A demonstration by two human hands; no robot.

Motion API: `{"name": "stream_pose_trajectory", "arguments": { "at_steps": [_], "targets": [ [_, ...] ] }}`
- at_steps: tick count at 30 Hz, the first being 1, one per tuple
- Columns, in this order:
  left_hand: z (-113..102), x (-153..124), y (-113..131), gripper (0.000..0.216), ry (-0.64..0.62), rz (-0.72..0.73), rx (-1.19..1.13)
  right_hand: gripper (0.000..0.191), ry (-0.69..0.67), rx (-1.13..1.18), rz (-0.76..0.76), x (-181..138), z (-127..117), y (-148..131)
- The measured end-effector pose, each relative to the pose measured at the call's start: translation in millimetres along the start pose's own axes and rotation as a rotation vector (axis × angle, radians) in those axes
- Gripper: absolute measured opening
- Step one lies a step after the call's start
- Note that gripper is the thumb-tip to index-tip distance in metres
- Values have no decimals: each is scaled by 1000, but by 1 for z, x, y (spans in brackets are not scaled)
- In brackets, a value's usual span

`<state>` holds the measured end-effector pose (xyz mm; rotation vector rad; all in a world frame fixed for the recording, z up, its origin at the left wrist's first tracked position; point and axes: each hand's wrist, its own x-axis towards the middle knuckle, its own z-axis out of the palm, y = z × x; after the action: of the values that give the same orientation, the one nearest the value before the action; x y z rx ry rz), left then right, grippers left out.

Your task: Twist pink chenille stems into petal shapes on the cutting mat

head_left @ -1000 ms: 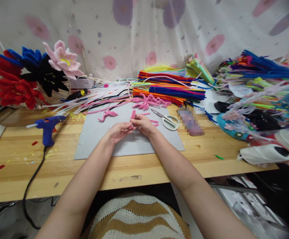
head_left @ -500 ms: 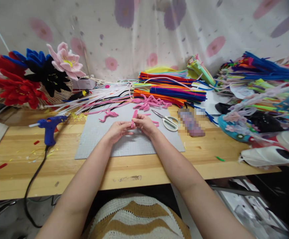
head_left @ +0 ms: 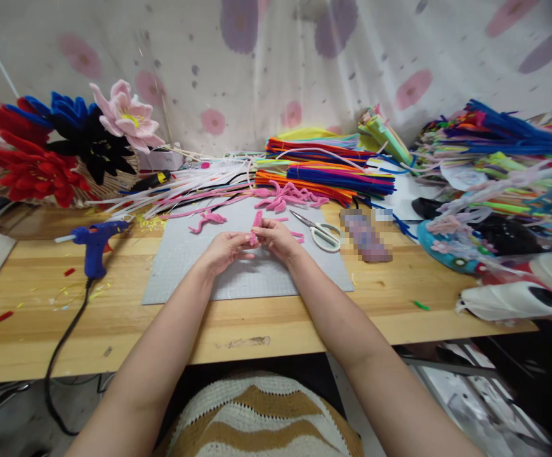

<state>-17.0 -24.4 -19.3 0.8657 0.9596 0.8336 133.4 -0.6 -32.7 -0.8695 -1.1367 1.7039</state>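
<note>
Over the grey cutting mat [head_left: 181, 266], my left hand [head_left: 228, 249] and my right hand [head_left: 277, 238] meet at a short pink pipe cleaner piece [head_left: 257, 219]. Both hands pinch it near its lower end, while its top sticks up above the fingers. Part of the piece is hidden by the fingertips. Behind the hands lies a pile of bent pink pipe cleaner shapes [head_left: 285, 195]. A smaller twisted pink shape [head_left: 208, 219] rests on the mat to the left. Scissors with white handles [head_left: 324, 236] lie right of my right hand, partly spread.
A blue glue gun [head_left: 96, 247] stands at the left, its cord running over the table edge. Fuzzy flowers [head_left: 42, 168] fill the back left. Bundles of coloured pipe cleaners [head_left: 340, 178] lie along the back. A white spool [head_left: 509, 299] sits at the right edge.
My fingers shift very slightly around the pink pipe cleaner piece. Everything else stays where it was.
</note>
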Motion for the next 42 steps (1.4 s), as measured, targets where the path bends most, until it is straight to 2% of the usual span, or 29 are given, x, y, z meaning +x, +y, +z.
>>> {"name": "stream_pose_trajectory", "arguments": {
  "at_steps": [13, 27, 32, 35, 39, 42],
  "targets": [
    [1, 0, -1, 18, 28, -7, 19, 28, -3, -51, -17, 1, -2, 1],
    [-2, 1, -4, 27, 20, 192, 174, 26, -102, -16, 17, -6, 3, -5],
    [-8, -1, 4, 31, 183, 317, 197, 20, -257, -215, 24, -9, 3, -5],
    [-11, 1, 5, 28, 215, 383, 271, 22, -350, -354, 49, -10, 6, -4],
    [-14, 5, 2, 27, 316, 449, 313, 25, -323, -529, 40, -10, 9, -1],
    [-16, 9, -2, 25, 404, 499, 310, 27, -246, -690, -39, -9, 13, 2]
  ]
}}
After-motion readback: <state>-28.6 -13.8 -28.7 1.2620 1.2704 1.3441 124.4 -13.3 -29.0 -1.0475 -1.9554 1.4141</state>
